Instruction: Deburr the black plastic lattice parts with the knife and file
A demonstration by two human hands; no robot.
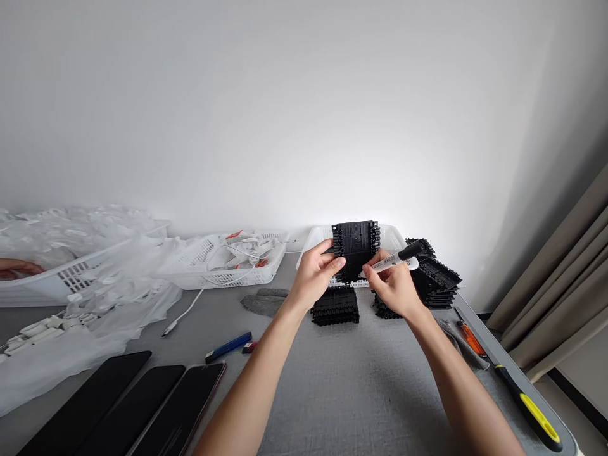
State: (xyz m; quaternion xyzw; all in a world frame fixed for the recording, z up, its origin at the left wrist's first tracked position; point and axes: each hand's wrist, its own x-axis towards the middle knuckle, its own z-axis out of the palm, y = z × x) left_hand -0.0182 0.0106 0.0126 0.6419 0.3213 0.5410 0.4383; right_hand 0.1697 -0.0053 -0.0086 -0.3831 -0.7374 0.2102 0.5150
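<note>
1. Grey tabletop (pixel 342 386) fills the lower half of the frame, set against a plain white wall, with beige curtains at the right edge.
2. At centre frame the left hand (pixel 313 272) pinches the left edge of a black plastic part (pixel 355 248), held upright and clear of the table, just in front of a white tray (pixel 396 237).
3. The right hand (pixel 394 285) is closed around a white marker (pixel 396 256) with a black cap; its fingertips also touch the part's lower right edge. Small print runs along the marker's barrel, too small to read.
4. Just below the hands sits a stack of black parts (pixel 335 306); more black stacks (pixel 434 278) stand to the right, near the table's edge.
5. Left of centre, a white basket (pixel 228 263) holds white cables with orange bits; a loose cable trails from it onto the table.
6. Upper left shows clear plastic bags (pixel 95 253) heaped over another white basket, and another person's hand (pixel 16 268) at the frame's left edge.
7. Lower left: three dark phones (pixel 137 408) lie side by side, screens blank, with a blue utility knife (pixel 228 347) just above them.
8. Lower right: a yellow-and-black screwdriver (pixel 529 408) and an orange-handled screwdriver (pixel 470 339) lie along the table's edge.
</note>
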